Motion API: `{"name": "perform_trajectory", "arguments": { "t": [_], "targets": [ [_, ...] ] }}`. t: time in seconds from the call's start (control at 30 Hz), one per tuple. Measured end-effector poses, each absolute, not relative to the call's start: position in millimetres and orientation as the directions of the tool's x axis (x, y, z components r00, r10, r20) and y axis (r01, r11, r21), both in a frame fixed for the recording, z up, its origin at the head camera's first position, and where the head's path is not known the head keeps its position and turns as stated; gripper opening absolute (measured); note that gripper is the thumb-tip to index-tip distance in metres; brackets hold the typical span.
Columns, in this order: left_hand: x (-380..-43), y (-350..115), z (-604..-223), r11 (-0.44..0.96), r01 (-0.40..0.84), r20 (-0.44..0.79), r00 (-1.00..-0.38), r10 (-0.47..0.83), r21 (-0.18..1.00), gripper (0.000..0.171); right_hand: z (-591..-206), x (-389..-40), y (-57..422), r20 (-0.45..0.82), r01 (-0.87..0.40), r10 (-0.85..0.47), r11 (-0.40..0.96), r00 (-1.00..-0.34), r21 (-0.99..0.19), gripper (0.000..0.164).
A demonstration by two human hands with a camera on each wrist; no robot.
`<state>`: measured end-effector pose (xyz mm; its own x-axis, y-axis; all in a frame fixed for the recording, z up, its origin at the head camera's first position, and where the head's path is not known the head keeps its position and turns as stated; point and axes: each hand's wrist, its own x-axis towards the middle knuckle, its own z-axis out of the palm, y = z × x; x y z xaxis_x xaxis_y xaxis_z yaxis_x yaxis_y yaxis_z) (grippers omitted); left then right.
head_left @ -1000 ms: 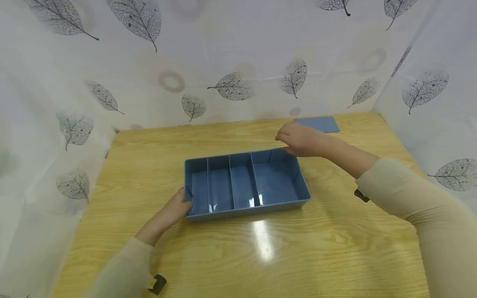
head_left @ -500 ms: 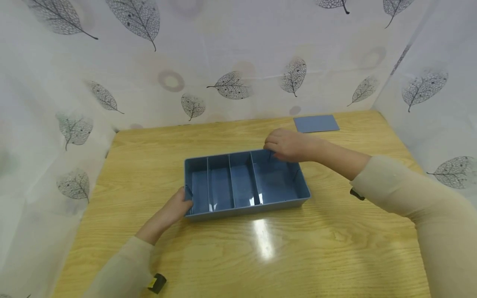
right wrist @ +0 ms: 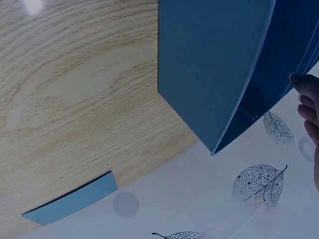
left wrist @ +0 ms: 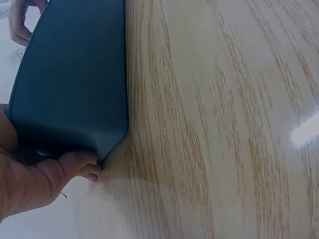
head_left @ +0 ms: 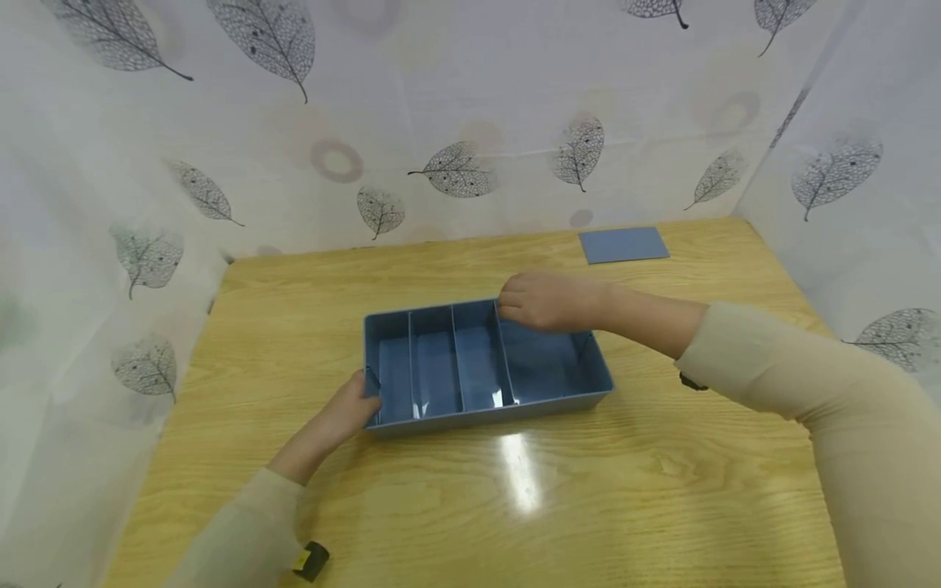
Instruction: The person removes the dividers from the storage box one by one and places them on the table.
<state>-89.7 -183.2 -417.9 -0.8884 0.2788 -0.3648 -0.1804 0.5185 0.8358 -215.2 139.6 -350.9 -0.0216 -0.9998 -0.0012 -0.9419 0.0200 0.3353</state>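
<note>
A blue divider box [head_left: 478, 416] lies on the table, its thin upright dividers [head_left: 457, 359] making several compartments, the right one widest. My left hand [head_left: 354, 404] grips the box's left end wall, thumb over the rim; in the left wrist view its fingers [left wrist: 79, 164] curl under the lower edge at the corner. At the far rim my right hand [head_left: 547, 302] lies beside the upper end of the rightmost divider. The right wrist view has its thumb [right wrist: 302, 84] just inside the rim and its fingers [right wrist: 309, 112] bent outside, with the far wall between them.
A flat blue rectangular plate [head_left: 625, 245] lies at the back right of the wooden table [head_left: 603, 490], near the wall. Light cloth with a leaf print [head_left: 456, 170] hangs behind the table and on both sides.
The right hand has slid left along the box's far rim, from near the right corner to the rightmost divider, uncovering the flat plate. The left hand and the box have stayed in place.
</note>
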Motion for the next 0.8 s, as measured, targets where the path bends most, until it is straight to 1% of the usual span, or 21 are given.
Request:
{"name": "perform_trajectory", "arguments": {
  "t": [0.17, 0.33, 0.53, 0.67, 0.8],
  "targets": [
    [-89, -183, -418, 0.508, -0.177, -0.362, -0.885, 0.293, 0.843, 0.057, -350, -210, 132, -0.061, -0.935, -0.998, -0.034, 0.013, 0.353, 0.024],
    [-88, -185, -417, 0.512, -0.173, -0.366, -0.879, 0.305, 0.842, 0.057, -352, -208, 123, -0.06, -0.933, -0.997, -0.061, 0.042, 0.355, 0.017],
    [-87, -183, -415, 0.531, -0.195, -0.387, -0.879, 0.278, 0.824, 0.058, -357, -206, 119, -0.135, -0.889, -0.986, -0.143, 0.093, 0.435, 0.013],
    [-88, -182, -414, 0.532, -0.2, -0.391, -0.878, 0.275, 0.823, 0.059, -360, -203, 117, -0.189, -0.863, -0.977, -0.179, 0.099, 0.472, 0.015],
    [-88, -183, -414, 0.527, -0.201, -0.394, -0.874, 0.284, 0.826, 0.059, -363, -201, 115, -0.219, -0.856, -0.971, -0.19, 0.093, 0.48, 0.016]
  ]
}}
